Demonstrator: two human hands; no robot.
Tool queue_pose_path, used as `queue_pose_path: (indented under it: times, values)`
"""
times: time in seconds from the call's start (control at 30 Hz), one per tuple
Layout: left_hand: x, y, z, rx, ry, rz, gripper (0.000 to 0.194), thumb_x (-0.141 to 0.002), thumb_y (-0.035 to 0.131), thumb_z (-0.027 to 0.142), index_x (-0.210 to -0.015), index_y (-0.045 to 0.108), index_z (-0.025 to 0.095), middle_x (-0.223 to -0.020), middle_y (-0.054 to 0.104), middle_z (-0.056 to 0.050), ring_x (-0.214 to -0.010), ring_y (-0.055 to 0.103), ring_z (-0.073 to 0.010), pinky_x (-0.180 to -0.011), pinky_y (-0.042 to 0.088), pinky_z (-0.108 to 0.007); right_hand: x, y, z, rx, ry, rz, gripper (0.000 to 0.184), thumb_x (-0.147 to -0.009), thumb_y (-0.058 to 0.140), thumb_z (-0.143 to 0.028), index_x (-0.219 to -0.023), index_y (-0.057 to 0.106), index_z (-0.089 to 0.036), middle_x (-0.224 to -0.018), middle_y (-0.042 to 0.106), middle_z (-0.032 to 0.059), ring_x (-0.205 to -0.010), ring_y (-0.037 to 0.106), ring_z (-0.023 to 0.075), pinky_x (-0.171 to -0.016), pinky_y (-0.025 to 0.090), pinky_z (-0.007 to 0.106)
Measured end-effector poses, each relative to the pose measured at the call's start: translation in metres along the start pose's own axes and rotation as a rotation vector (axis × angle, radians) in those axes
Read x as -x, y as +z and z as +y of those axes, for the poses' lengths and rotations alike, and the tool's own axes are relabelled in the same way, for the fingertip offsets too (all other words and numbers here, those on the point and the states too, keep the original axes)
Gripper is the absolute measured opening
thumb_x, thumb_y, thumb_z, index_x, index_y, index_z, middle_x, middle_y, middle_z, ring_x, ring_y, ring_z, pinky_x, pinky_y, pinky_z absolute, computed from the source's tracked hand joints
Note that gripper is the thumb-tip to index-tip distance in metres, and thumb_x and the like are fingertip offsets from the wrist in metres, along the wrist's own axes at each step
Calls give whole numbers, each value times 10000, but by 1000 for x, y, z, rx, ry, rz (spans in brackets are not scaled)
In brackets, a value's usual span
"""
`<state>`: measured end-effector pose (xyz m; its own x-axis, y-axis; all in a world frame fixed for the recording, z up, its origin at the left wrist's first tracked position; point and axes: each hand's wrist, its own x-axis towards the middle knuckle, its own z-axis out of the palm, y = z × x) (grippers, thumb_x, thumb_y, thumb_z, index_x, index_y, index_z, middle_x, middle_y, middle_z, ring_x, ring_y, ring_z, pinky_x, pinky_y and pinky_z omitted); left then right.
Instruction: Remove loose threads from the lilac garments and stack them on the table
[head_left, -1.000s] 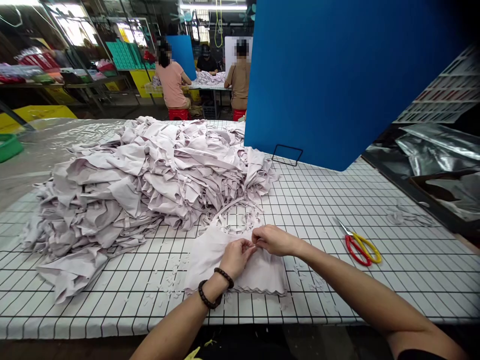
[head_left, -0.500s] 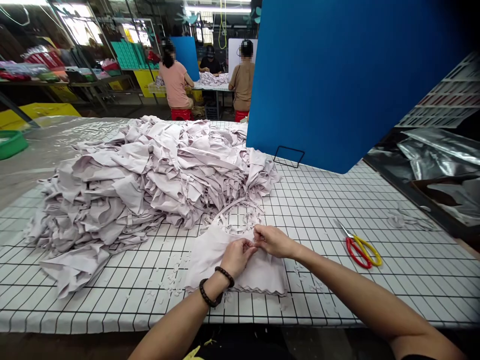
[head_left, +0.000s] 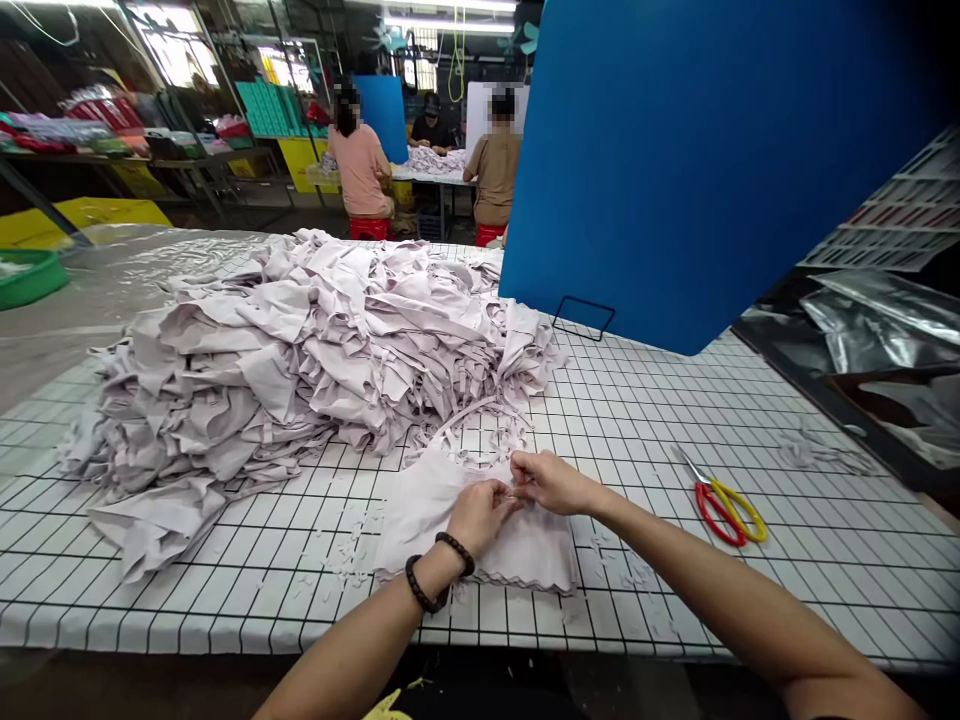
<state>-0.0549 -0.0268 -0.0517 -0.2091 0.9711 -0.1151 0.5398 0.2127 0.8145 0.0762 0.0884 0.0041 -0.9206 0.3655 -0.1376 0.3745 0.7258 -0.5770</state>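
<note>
A pale lilac-grey strapped garment (head_left: 427,515) lies flat in front of me, its scalloped hem toward the table's near edge. My left hand (head_left: 480,515), with two dark beaded bracelets at the wrist, pinches the cloth near the neckline. Close against it, my right hand (head_left: 547,480) is also closed in a pinch at the same spot. The bit between the fingertips is too small to make out. Above the hands, thin straps (head_left: 472,410) of the garment reach toward a large heap of similar garments (head_left: 300,350).
Scissors (head_left: 724,500) with red and yellow handles lie to the right on the grid-patterned tablecloth (head_left: 630,400). A tall blue board (head_left: 675,180) stands at the back right on a wire stand (head_left: 583,318). Small scraps (head_left: 345,550) are scattered about. Several people sit at a table beyond.
The whole view has shifted slightly to the right and down. Both hands stay together at nearly the same place on the garment, with only small finger movements.
</note>
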Motion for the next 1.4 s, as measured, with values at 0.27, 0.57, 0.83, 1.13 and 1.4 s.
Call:
queue_pose_path:
  times: [0.27, 0.57, 0.83, 1.13, 1.4]
  values:
    - [-3, 0, -4, -31, 55, -4, 151, -797, 548, 219, -800, 686, 157, -803, 713, -64, -754, 635, -200, -670, 431, -274, 0, 12, -25, 476, -203, 5, 166, -742, 454, -28, -816, 469, -176, -707, 582, 25, -682, 485, 158, -651, 228, 302]
    - [-2, -1, -3, -39, 62, -34, 228, -816, 551, 350, -805, 679, 162, -763, 699, -63, -701, 618, -192, -629, 412, -266, 7, 15, -6, 281, -128, 70, 90, -819, 474, -107, -793, 453, -191, -722, 581, 9, -678, 501, 149, -689, 271, 291]
    - [-2, -4, -1, -2, 6, -78, 325, -812, 549, 446, -858, 682, 153, -601, 644, -25, -580, 582, -164, -572, 382, -247, 6, 10, 1, 30, -49, 83, 110, -809, 498, -122, -805, 430, -208, -744, 558, -9, -689, 486, 143, -643, 307, 252]
    - [-4, -3, -8, 11, 82, -98, 146, -777, 550, 217, -750, 683, 162, -809, 714, -47, -739, 620, -190, -677, 439, -273, 2, 18, -15, 437, -337, -55, 263, -691, 434, 16, -864, 466, -179, -750, 559, 44, -703, 444, 174, -686, 258, 314]
    - [-4, -2, -7, -36, 32, -85, 220, -793, 583, 369, -772, 663, 165, -700, 676, -39, -637, 587, -177, -583, 391, -255, 7, 33, -1, 0, -22, 220, 141, -771, 479, -78, -762, 418, -205, -735, 570, 6, -682, 492, 151, -694, 334, 287]
